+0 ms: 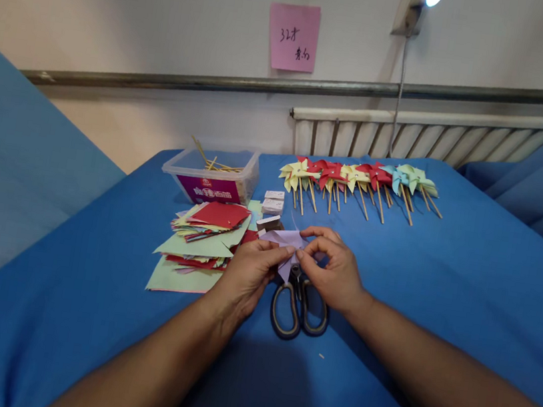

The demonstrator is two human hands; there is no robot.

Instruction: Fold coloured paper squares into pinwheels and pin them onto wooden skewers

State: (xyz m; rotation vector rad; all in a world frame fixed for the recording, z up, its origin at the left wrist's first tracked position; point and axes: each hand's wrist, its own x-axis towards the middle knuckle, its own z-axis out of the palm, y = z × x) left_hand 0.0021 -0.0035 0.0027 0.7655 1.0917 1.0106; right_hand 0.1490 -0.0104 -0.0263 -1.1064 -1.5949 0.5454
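My left hand (257, 265) pinches a folded piece of purple paper (285, 237) from the left, its thumb near the middle of the sheet. From the other side my right hand (331, 266) grips the same paper, thumb and fingertips close to its centre. One pointed corner of the paper hangs down between the hands. Below it lie dark-handled scissors (286, 313), handles toward me and blades hidden under the paper and hands. Whether a pin sits between my fingertips is too small to tell.
Left of my hands lie stacked coloured papers (205, 241). Behind them stands a clear plastic box (212, 175) with thin sticks. Small white boxes (273, 202) and an opened little box (269, 224) sit nearby. Several finished paper pinwheels (356, 178) lie along the back of the blue-covered table (378, 380).
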